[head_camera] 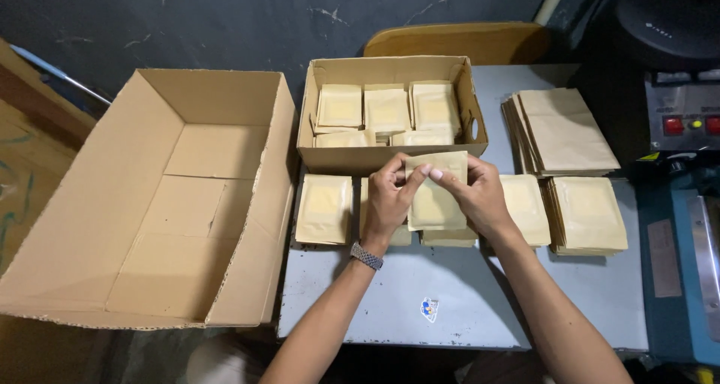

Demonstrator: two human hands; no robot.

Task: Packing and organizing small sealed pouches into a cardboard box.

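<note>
A small box [390,114] with pouches in it stands at the back of the table [450,294]. A large open box [157,196] sits left of the table. Rows of pouches [324,208] lie before the small box; stacks [562,133] lie to its right.

Matt kraft-paper pouch [437,193], corrugated cardboard box [187,204]

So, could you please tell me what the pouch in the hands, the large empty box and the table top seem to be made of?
Pouch, pinched by the left hand and right hand: matte tan kraft paper, probably with a paler window panel. Large box: brown corrugated cardboard, with creased flaps and raw edges. Table top: smooth pale grey with a soft sheen, perhaps painted metal or laminate.
</note>
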